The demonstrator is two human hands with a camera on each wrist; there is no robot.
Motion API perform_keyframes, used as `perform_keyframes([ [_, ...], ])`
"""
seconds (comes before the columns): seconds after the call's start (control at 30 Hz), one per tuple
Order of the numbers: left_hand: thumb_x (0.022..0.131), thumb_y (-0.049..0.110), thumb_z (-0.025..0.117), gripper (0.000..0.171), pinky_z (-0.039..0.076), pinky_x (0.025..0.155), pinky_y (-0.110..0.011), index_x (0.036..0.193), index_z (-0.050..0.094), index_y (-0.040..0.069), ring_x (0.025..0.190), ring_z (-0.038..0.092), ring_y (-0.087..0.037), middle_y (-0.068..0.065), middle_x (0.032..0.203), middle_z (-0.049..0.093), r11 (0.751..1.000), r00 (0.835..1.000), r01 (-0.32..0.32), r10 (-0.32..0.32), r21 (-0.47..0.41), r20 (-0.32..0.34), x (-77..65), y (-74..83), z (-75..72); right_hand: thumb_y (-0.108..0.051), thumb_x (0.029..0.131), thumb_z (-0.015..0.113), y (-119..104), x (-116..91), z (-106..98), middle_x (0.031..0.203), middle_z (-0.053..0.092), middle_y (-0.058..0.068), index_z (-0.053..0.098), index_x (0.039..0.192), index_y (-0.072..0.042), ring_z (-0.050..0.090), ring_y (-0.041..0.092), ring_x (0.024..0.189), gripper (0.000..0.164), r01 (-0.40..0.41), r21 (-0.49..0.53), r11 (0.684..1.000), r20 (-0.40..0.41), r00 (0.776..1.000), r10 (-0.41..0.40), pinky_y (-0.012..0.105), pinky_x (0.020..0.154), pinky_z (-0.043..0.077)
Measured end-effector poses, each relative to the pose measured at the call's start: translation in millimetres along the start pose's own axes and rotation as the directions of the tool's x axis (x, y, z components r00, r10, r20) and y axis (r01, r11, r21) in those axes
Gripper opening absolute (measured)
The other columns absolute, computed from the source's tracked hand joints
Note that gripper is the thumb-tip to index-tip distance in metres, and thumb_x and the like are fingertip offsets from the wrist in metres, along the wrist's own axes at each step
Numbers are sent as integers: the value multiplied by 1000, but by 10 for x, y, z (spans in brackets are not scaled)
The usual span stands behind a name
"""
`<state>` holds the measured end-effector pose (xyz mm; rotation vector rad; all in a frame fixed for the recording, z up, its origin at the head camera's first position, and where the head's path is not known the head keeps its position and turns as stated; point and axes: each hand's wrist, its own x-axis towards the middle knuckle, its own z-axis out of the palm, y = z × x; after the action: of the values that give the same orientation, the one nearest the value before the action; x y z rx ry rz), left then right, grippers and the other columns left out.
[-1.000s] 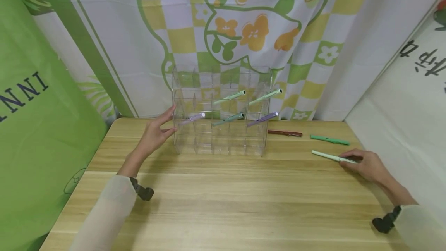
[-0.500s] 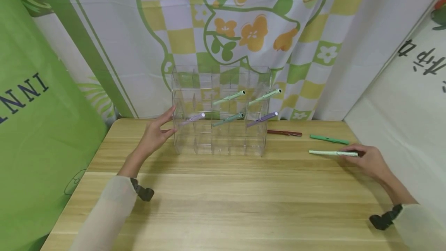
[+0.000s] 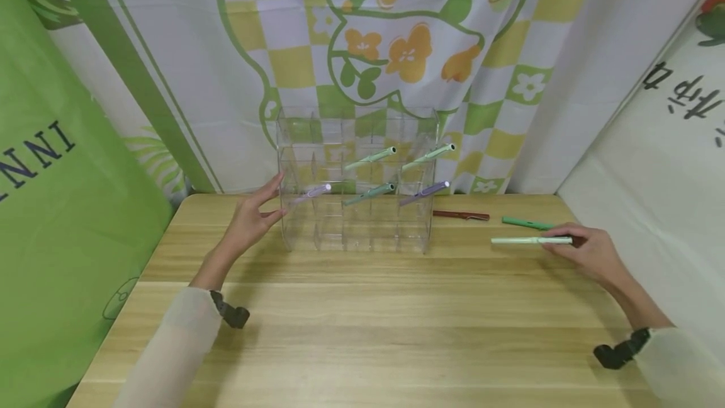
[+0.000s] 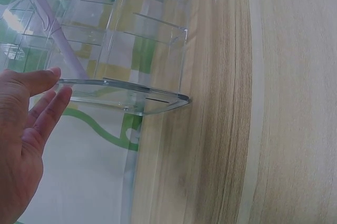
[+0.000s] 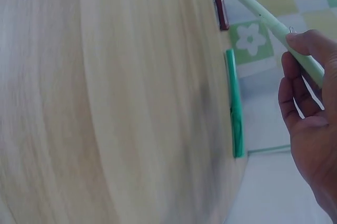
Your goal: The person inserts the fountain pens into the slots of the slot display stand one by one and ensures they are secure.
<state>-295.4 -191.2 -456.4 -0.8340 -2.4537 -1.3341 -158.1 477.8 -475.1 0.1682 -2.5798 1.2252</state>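
Note:
My right hand pinches a pale green pen between thumb and fingers, raised above the table and pointing left. At the left side of a clear acrylic pen rack, my left hand holds the side wall, thumb on one side and fingers on the other. Several pens stick out of the rack at a slant: a lilac pen, a dark teal pen, a purple pen and two light green pens, one in the middle and one at the right.
A dark red pen lies on the wooden table right of the rack. Beside it lies a bright green pen, partly behind my right hand in the head view. A patterned curtain hangs behind the rack.
My right hand has lifted the pale green pen off the table and carried it slightly left and away from me. My left hand has stayed on the rack.

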Motion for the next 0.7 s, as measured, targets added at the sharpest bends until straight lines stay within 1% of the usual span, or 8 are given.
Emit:
perform_keyframes([
  [0.1,87,-19,75,84,65,89,-40,161,42,5,132,59,-50,-22,164,41,1000,1000,0,0,6,1,-1,-1,1,8,84,85,-65,15,27,99,76,-19,77,103,8,55,-1,66,20,20,29,999,-7,1000,-20,17,48,45],
  [0.17,87,-19,75,84,66,89,-41,161,42,5,131,60,-50,-22,164,41,1000,1000,-3,3,11,0,1,1,1,9,84,85,-114,23,46,100,76,-19,77,103,9,58,-1,72,20,24,38,999,-12,1000,-24,14,51,47],
  [0.3,87,-19,76,85,66,88,-41,161,42,5,131,60,-50,-22,163,42,1000,1000,-4,4,17,-3,-9,3,-7,9,85,84,-226,54,87,103,76,-19,77,103,8,59,0,78,20,38,47,998,-1,999,-38,13,53,48],
  [0.43,87,-19,76,85,66,88,-40,161,42,6,131,60,-50,-22,164,42,1000,1000,-1,1,21,-5,-14,-5,-13,11,85,83,-353,91,132,104,76,-15,77,103,9,63,2,85,19,60,82,995,13,998,-62,11,58,50],
  [0.57,87,-19,75,84,66,89,-40,161,42,6,132,60,-50,-20,164,42,1000,1000,-1,1,5,-3,-8,-5,-12,15,83,82,-477,118,184,105,76,-8,77,102,9,67,4,90,20,83,124,989,20,996,-86,11,63,54],
  [0.7,87,-18,76,84,65,90,-40,161,43,6,132,59,-49,-20,164,42,1000,1000,0,0,-19,-1,-6,-12,-1,17,81,82,-585,154,236,106,76,-7,78,101,8,67,4,91,22,103,133,986,22,994,-107,10,64,56],
])
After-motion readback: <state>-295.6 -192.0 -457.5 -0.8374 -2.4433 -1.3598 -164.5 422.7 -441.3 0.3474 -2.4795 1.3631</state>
